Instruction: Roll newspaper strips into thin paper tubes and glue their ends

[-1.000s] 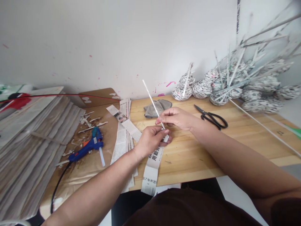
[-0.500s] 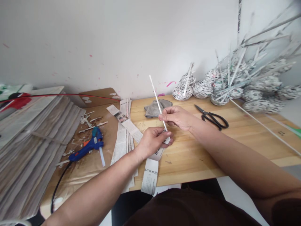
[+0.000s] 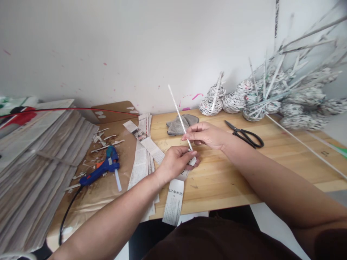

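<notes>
Just above the left hand [image 3: 173,160], pinches a thin paper stick [image 3: 175,101] between thumb and fingertips of the right hand [image 3: 207,135]; clamps the newspaper strip [image 3: 173,204] in closed left fingers; leaves less print showing below them than before, probably with more wound on.

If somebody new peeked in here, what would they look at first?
Probably the bumpy woven paper shapes with long sticks poking up, by the wall at the right. Then the bright blue glue gun on the left, beside a big stack of paper. In the middle, two hands, left and right, hold a thin white paper stick.
</notes>
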